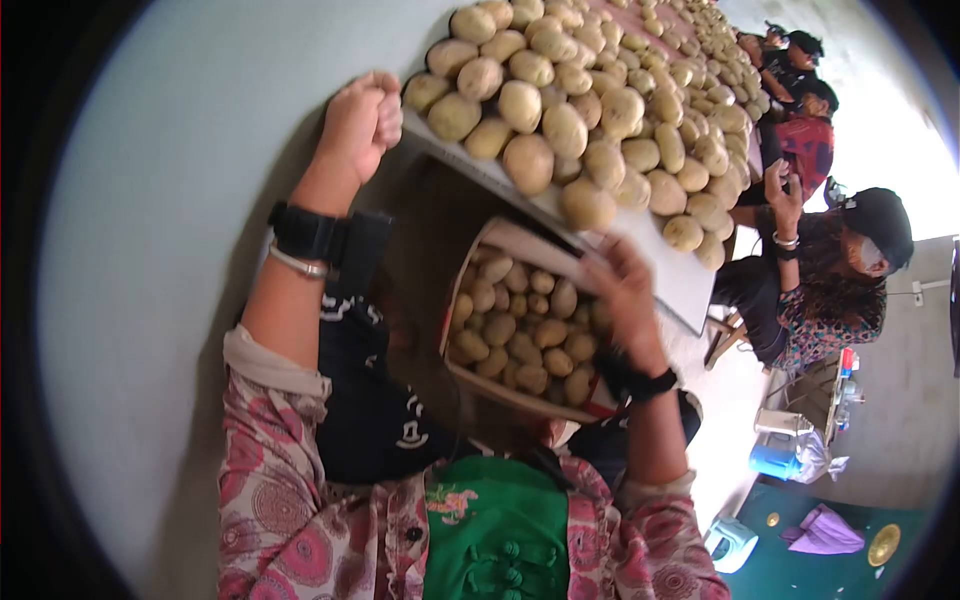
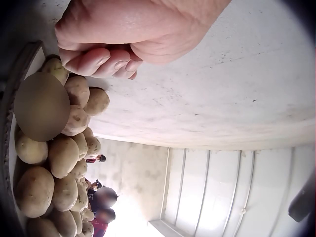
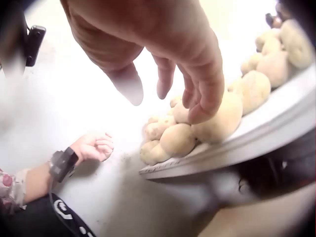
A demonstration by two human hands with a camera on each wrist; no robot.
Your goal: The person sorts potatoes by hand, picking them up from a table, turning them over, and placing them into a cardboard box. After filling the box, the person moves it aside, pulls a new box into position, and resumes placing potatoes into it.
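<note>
My left hand [image 1: 362, 125] is raised beside the left end of the table, its fingers curled in toward the palm. Nothing shows in it; the left wrist view has the curled fingers [image 2: 106, 61] just above the nearest potatoes. My right hand [image 1: 630, 305] is at the table's front edge, blurred, over the side of the box. Its fingers hang apart and bent a little, with the fingertips close to a large potato [image 1: 588, 205] on the edge. In the right wrist view these fingers overlap that potato [image 3: 222, 121], with no potato between thumb and fingers.
Many potatoes [image 1: 620, 110] are heaped on the white-edged table [image 1: 675, 270]. Below its edge, between my knees, an open cardboard box [image 1: 510, 395] holds more potatoes [image 1: 530, 330]. Another person [image 1: 820, 270] sits along the table at right, others farther back. A wall [image 1: 190, 200] runs along my left.
</note>
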